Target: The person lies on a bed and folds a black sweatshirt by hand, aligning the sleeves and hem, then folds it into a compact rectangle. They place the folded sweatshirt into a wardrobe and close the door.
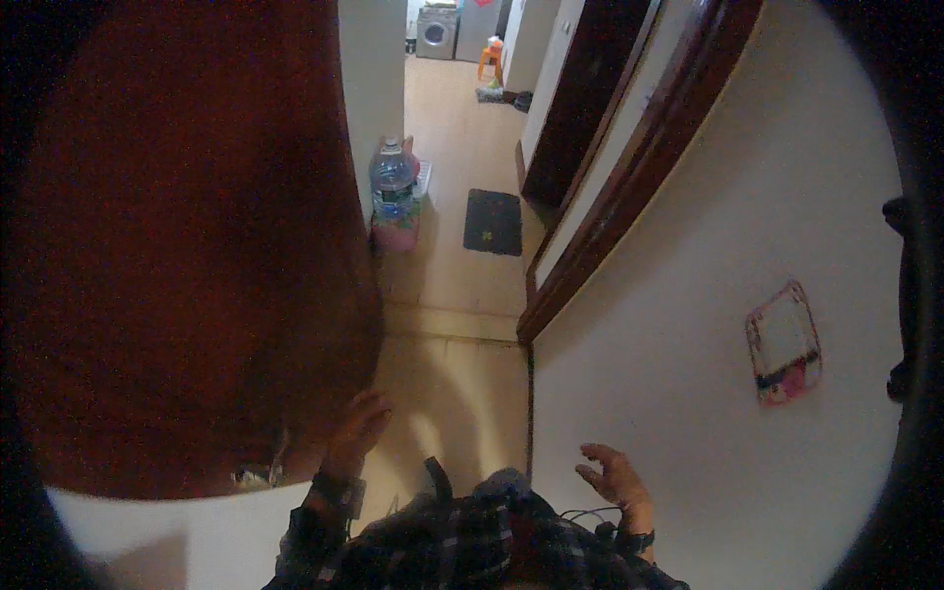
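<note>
My left hand (363, 424) is low in the picture, left of centre, in front of a dark red-brown door panel (199, 243); I cannot tell whether it touches the panel. Nothing shows in that hand. To the lower right, my right hand (608, 474) is raised beside the white wall (664, 398), empty, its fingers apart and slightly bent. Metal door hardware (254, 476) shows near the panel's lower edge. Further up the wall on the right is a pink-trimmed switch surround (783, 343). Both wrists wear dark bands.
A low floor threshold (453, 323) crosses the passage. Beyond it, a large clear plastic bottle (392, 177) stands on the left and a dark doormat (493, 222) lies on the right. Farther off are an orange stool (490, 60) and a washing machine (436, 34). A dark wooden door frame (612, 199) borders the right.
</note>
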`<state>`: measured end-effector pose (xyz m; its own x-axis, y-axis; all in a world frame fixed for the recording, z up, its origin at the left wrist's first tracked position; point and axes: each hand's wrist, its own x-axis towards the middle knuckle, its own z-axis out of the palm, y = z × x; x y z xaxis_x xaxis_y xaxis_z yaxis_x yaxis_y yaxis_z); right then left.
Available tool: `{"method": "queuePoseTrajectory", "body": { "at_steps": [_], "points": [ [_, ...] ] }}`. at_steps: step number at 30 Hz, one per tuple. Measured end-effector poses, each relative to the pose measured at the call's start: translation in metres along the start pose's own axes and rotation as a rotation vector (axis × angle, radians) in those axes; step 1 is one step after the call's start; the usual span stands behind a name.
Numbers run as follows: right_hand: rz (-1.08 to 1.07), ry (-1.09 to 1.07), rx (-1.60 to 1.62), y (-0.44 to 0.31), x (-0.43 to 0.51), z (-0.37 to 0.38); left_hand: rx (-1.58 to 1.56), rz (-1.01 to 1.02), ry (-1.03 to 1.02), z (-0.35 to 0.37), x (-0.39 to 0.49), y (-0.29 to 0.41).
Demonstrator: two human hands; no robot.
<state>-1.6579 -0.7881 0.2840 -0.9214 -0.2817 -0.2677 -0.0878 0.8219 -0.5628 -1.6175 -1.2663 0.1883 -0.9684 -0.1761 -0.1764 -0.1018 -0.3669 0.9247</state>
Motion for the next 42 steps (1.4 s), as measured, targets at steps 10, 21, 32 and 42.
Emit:
{"method": "queuePoseTrajectory", "body": {
  "at_steps": [10,21,32,42],
  "points": [
    [0.02,-0.113,0.085,0.036,0.247,-0.042,-0.206,-0.096,0.01,0.016,0.252,0.015],
    [-0.318,-0.134,0.108,-0.007,0.564,-0.122,-0.32,-0.055,0.033,-0.036,0.481,0.025],
    [-0.099,0.032,-0.063,-0.072,0.723,-0.177,-0.474,-0.141,-0.135,-0.019,0.802,0.049],
    [0.16,0.042,0.019,-0.051,0.865,-0.235,-0.31,-0.294,-0.182,0.076,1.023,0.146]
  ]
}}
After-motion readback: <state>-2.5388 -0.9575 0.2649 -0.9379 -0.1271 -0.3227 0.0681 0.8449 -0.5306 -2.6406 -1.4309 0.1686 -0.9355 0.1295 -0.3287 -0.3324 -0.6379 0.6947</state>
